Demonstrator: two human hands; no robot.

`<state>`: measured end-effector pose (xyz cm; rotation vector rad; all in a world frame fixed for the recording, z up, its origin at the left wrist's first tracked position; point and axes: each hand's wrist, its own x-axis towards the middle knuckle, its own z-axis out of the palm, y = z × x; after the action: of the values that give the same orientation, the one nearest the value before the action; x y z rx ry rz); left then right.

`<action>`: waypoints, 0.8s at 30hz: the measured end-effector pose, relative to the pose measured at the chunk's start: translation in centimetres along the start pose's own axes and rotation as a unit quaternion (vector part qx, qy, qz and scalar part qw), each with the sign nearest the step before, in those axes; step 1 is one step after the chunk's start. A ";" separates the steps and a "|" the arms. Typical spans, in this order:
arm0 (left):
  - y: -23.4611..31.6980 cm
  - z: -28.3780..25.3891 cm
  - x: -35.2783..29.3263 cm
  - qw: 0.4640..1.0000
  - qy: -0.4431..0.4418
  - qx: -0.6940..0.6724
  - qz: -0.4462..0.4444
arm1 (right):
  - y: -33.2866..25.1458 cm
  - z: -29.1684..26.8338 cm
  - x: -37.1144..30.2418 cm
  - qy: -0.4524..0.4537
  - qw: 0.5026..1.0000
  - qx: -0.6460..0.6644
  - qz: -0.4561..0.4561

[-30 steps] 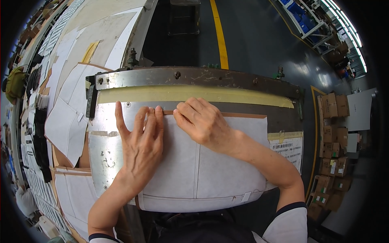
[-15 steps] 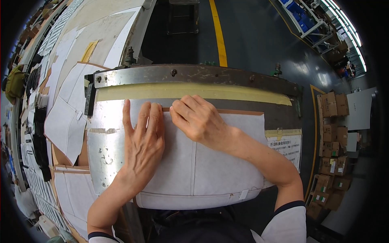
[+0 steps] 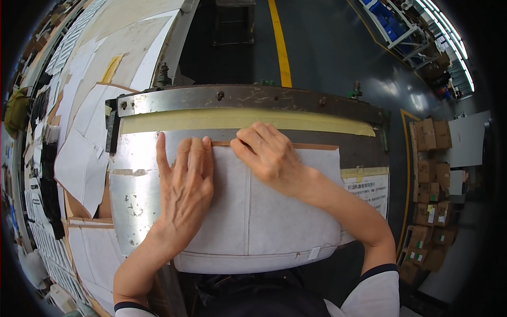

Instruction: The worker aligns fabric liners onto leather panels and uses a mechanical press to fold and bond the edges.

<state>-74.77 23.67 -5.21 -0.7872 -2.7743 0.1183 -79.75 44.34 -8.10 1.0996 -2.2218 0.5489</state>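
A white sewn panel with a seam down its middle lies over the metal plate of a bench machine. Its far edge is a narrow brown strip. My left hand rests flat with fingers stretched forward on the plate and the panel's left part. My right hand is curled, thumb and fingers closed at the brown strip right of my left hand. Its fingertips are partly hidden. Just beyond them run a strip of yellow tape and a metal bar.
More white panels are piled on a long table at the left. A printed sheet is taped at the machine's right side. Cardboard boxes are stacked at the right, beyond a yellow floor line. A metal stool stands ahead.
My right hand has slid a little to the right along the brown edge, baring more of it between my hands. My left hand stays in place on the panel.
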 end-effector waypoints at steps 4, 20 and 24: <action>0.1 0.4 0.0 1.000 -0.009 -0.024 0.008 | 0.0 -0.2 0.1 -0.007 1.000 -0.014 -0.026; 0.8 0.4 0.7 0.995 0.028 -0.097 0.008 | 0.0 0.2 -0.1 -0.002 0.998 -0.033 -0.051; 1.2 0.4 0.7 0.994 0.058 -0.095 0.012 | -0.1 -0.1 0.0 0.006 0.998 -0.026 -0.048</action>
<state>-74.88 25.03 -5.60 -0.8449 -2.6941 -0.1845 -79.63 44.32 -8.04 1.1659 -2.1477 0.4525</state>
